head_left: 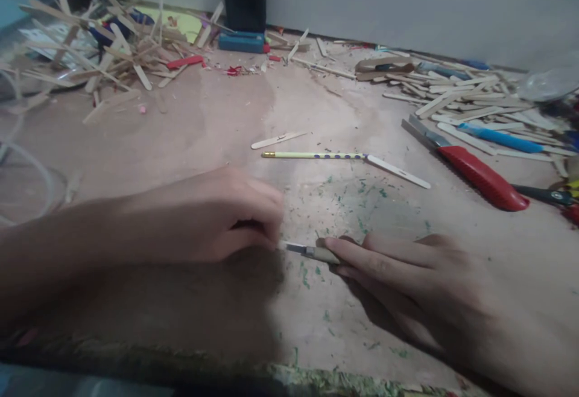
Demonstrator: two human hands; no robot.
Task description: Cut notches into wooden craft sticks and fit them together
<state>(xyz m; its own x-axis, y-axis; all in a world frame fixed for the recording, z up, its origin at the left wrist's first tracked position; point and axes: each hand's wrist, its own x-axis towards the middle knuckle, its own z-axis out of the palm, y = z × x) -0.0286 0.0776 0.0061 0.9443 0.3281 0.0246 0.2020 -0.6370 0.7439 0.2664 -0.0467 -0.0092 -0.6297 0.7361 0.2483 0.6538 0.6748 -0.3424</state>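
Observation:
My right hand [407, 282] grips a small craft knife [320, 254] with a pale greenish handle, its short blade pointing left. The blade's tip meets the fingertips of my left hand [244, 216]. Those fingers are pinched together low over the table, and whatever is between them is hidden. Green shavings [362, 225] lie scattered around and beyond the knife. Just past my hands rests a yellow pencil [312, 155] with dark spots. A slotted craft stick [398, 172] touches its right end, and a broken craft stick [275, 140] lies behind it.
At right lies a red utility knife [482, 171] with its blade out, near a blue pen-like tool [500, 137]. Piles of craft sticks stand at back right [470, 98] and back left [122, 53]. A dark post on a blue base [241, 42] stands at the wall.

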